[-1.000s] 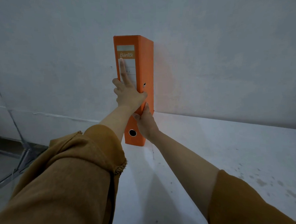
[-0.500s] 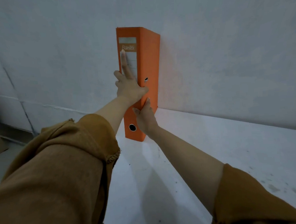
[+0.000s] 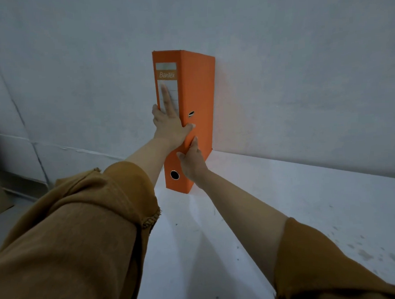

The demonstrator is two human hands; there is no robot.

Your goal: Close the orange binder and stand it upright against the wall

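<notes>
We have the orange binder [image 3: 196,99] closed and upright against the wall [image 3: 302,75], left hand [image 3: 170,125] clasping its spine above the right hand [image 3: 192,163], which grips its lower edge, so next both should release gently.

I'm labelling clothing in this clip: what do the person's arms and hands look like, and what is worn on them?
Both arms wear loose mustard-brown cloth sleeves pushed up, leaving the forearms bare. The left sleeve has a frayed, knotty edge at its cuff; the right sleeve ends in a plain edge. The left hand and right hand are bare: no gloves, rings or watch visible.

orange binder [image 3: 198,99] upright on white table [image 3: 309,200]
</notes>
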